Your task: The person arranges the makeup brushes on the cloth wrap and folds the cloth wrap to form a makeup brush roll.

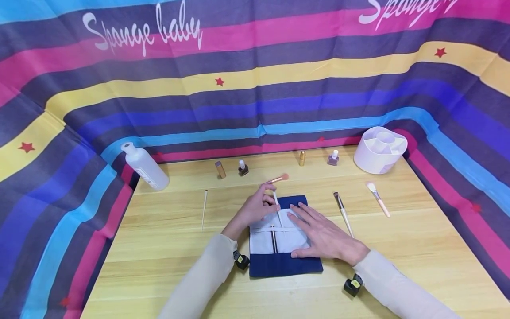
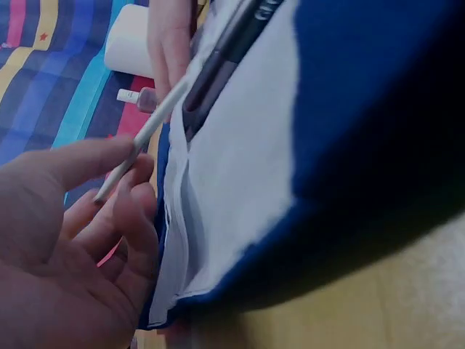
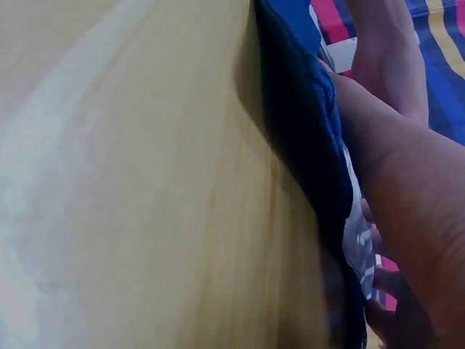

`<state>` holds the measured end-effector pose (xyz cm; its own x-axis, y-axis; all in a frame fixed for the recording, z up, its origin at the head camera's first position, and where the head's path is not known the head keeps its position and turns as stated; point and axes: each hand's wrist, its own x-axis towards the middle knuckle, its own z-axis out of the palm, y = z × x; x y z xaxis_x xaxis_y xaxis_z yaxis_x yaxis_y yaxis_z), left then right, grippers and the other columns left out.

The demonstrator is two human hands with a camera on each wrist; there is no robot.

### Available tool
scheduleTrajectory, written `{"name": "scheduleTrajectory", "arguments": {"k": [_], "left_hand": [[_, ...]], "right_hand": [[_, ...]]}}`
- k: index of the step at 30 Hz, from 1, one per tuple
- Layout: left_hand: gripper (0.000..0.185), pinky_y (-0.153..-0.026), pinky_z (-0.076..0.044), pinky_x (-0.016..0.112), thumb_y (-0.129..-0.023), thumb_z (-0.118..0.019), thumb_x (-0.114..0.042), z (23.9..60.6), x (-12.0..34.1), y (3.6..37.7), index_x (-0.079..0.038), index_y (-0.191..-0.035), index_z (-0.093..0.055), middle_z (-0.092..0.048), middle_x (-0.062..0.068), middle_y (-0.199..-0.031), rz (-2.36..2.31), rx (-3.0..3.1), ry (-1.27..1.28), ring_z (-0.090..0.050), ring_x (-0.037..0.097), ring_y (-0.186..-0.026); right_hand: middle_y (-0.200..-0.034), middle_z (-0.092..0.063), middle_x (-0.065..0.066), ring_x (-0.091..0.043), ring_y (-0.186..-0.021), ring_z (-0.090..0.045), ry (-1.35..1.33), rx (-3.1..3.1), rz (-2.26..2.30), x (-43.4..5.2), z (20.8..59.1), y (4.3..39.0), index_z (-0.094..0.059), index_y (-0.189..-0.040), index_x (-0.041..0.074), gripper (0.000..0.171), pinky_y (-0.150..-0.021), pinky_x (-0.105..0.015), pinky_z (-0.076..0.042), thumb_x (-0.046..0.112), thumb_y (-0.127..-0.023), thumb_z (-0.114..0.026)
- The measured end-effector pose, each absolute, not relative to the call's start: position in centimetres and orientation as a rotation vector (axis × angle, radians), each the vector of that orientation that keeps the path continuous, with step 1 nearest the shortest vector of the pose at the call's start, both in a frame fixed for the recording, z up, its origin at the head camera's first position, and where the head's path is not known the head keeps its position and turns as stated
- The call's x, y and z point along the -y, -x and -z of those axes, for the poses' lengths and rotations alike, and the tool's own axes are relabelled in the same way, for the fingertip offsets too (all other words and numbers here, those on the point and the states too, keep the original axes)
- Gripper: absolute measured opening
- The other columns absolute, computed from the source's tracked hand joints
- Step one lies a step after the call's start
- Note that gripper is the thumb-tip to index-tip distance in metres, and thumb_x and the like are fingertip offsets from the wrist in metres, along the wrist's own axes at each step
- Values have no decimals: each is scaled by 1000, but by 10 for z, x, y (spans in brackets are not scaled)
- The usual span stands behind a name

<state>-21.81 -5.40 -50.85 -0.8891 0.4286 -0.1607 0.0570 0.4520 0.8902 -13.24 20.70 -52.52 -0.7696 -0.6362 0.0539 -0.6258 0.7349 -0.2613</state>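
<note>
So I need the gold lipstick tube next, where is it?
In the head view, the gold lipstick tube stands at the table's far edge, right of centre, just left of the nail polish bottle.

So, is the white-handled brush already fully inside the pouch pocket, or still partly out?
Partly out. The left hand pinches the white-handled brush above the pocket of the blue pouch, with its lower end entering the pocket.

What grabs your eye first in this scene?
The striped backdrop lettered "Sponge baby" wraps the wooden table. At its middle, the left hand pinches a white-handled brush over a navy brush pouch, which the right hand presses flat.
</note>
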Motion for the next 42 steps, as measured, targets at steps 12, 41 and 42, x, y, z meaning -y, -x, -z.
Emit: {"name": "scheduleTrajectory", "arguments": {"k": [12, 41, 42], "left_hand": [[18, -87, -55, 29, -108, -68, -29, 504, 52, 200, -20, -115, -82, -78, -4, -111, -1058, -2496, -704, -65, 9, -96], [36, -88, -51, 52, -105, -67, -34, 490, 221, 216, -15, -136, -64, -73, 10, -130, -820, -2904, 204, -69, 33, -114], [35, -86, -51, 51, -105, -66, -34, 491, 221, 215, -15, -136, -63, -73, 10, -130, -804, -2906, 211, -69, 33, -110]], "right_hand": [[-179, -31, -16, -42, -166, -28, 1063, -2895, 398, -208, 526, 134, -38, -170, 9, 113, -131, -57, -34, 86, -91, -62], [-178, -31, -16, -44, -164, -31, 1081, -2900, 412, -209, 526, 133, -41, -168, 8, 112, -130, -60, -35, 85, -91, -63], [-178, -31, -16, -44, -164, -31, 1079, -2895, 420, -209, 526, 133, -41, -168, 8, 112, -129, -60, -35, 85, -91, -64]]}}
